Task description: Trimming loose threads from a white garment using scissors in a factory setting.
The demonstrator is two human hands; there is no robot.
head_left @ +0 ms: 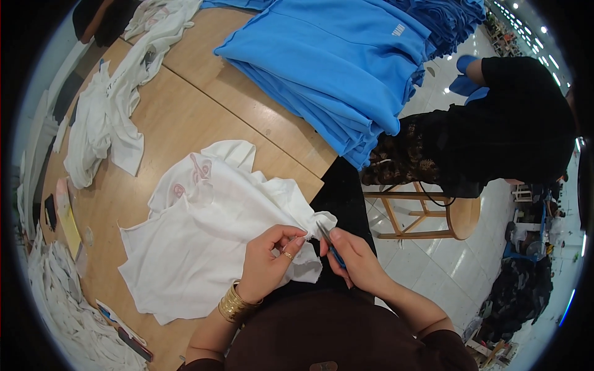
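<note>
A white fabric garment [204, 253] with a pale pink print near its far end lies spread on the table in front of me. My left hand [266, 260], with rings and gold bangles, is closed in a pinch on the garment's edge near the table's right side. In my right hand [359, 260] is a pair of small thread snips [335, 252] with a blue handle. Its metal blades point up and left and reach against the bunched white edge, close to my left fingertips. The fingers partly cover the snips' handle.
Blue garments [322, 55] are stacked on the wooden table [179, 117] at the far side. More white cloth [99, 136] lies at the left, with another heap [74, 297] at the near left. Beyond the table's right edge, a person in black [495, 130] is beside a wooden stool [461, 216].
</note>
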